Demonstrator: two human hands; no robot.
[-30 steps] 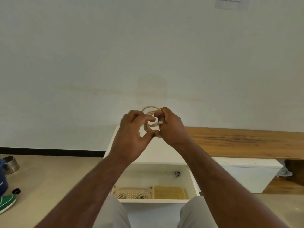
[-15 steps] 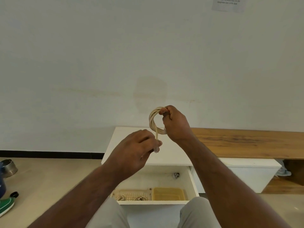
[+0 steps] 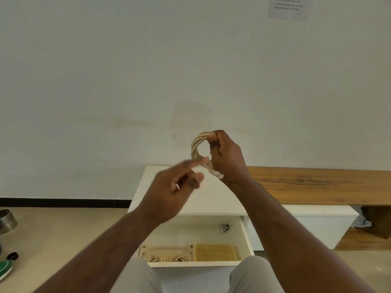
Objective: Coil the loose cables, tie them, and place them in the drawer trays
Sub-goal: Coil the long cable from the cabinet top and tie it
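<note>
A beige cable coil [image 3: 195, 144] is held up in front of the wall; my right hand [image 3: 226, 157] grips its top right side. The cable's clear connector end [image 3: 218, 175] sticks out below that hand. Blurred by motion, my left hand [image 3: 173, 191] sits just below left of the coil, index finger and thumb stretched toward the coil's lower edge, nothing visibly pinched. Below, the open white drawer [image 3: 194, 264] holds a beige perforated tray [image 3: 169, 251] with two coiled cables [image 3: 177, 259] and a yellow tray [image 3: 214, 251] beside it.
The white cabinet top [image 3: 211, 199] lies under my hands, and a wooden bench [image 3: 317, 185] runs off to the right. A small dark object [image 3: 225, 227] sits at the drawer's back. On the floor at left are a metal bowl [image 3: 7, 220] and a green shoe [image 3: 5, 270].
My left hand let go of the cable end it pinched and swung up toward the coil's lower edge. The connector end now sits by my right hand, which still holds the coil.
</note>
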